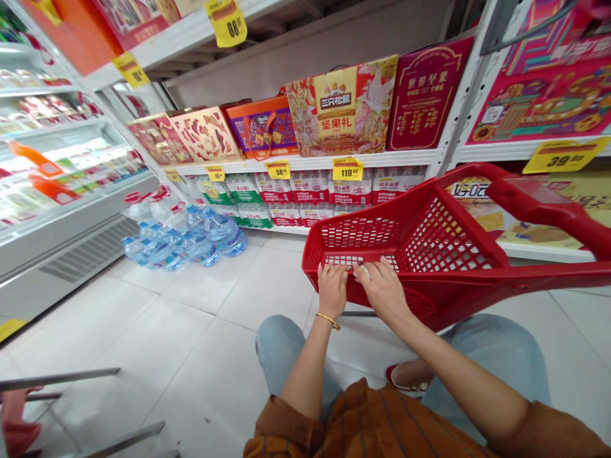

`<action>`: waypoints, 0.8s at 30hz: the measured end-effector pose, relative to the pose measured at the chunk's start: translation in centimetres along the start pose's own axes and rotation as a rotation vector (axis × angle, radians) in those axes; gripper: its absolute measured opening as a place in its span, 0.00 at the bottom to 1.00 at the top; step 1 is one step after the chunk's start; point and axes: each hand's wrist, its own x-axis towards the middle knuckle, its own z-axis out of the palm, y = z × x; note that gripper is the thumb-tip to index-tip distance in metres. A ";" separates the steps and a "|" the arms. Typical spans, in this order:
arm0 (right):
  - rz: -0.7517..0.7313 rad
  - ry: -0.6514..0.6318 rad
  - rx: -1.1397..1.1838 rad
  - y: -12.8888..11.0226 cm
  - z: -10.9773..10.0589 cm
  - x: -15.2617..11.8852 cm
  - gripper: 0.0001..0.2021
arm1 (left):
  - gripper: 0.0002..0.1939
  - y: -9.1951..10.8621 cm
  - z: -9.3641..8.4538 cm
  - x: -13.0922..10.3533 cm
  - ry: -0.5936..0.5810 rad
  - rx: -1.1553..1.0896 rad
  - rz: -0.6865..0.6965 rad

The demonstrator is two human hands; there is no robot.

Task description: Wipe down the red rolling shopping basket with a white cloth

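Observation:
A red plastic shopping cart point(468, 280) with latticed walls stands right in front of my knees, its handle pointing off to the right. My left hand point(333, 289), with a gold bangle on the wrist, has its fingers hooked over the cart's near rim. Close beside it, my right hand point(383, 289) grips the same rim, fingers curled over the edge. Both thumbs are mostly hidden. Through the lattice the floor shows at the bottom of the cart.
Behind the cart a white shelf point(417, 159) carries gift boxes point(341, 108), with shrink-wrapped bottle packs point(305, 191) beneath. Large water bottles point(184, 235) stand on the tiled floor to the left, near a refrigerated display case point(71, 254). Metal legs point(62, 376) jut in at lower left.

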 end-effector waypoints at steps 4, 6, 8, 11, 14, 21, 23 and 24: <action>0.013 0.020 -0.025 -1.0 1.3 0.6 0.17 | 0.17 -0.9 0.7 0.0 0.018 -0.031 0.002; 0.018 0.014 -0.029 -0.9 1.5 0.5 0.18 | 0.16 -1.4 0.7 0.1 0.013 -0.038 0.022; 0.008 0.005 -0.018 -0.6 1.5 0.2 0.18 | 0.15 -1.6 0.7 0.1 0.014 -0.039 0.038; -0.007 0.022 -0.010 0.0 1.5 -0.4 0.17 | 0.15 -1.4 0.7 0.0 0.027 -0.031 0.046; -0.008 0.068 -0.007 0.4 1.5 -1.1 0.16 | 0.15 -1.1 0.9 -0.1 0.035 -0.025 0.048; 0.022 0.113 -0.015 2.8 0.5 -3.1 0.16 | 0.15 -0.6 1.2 -0.1 0.041 -0.029 0.043; 0.027 0.098 -0.013 3.1 0.1 -3.2 0.16 | 0.15 -0.3 1.4 -0.1 0.058 -0.030 0.025; 0.038 0.093 -0.013 3.1 0.0 -3.1 0.15 | 0.15 -0.2 1.5 -0.2 0.067 -0.031 0.018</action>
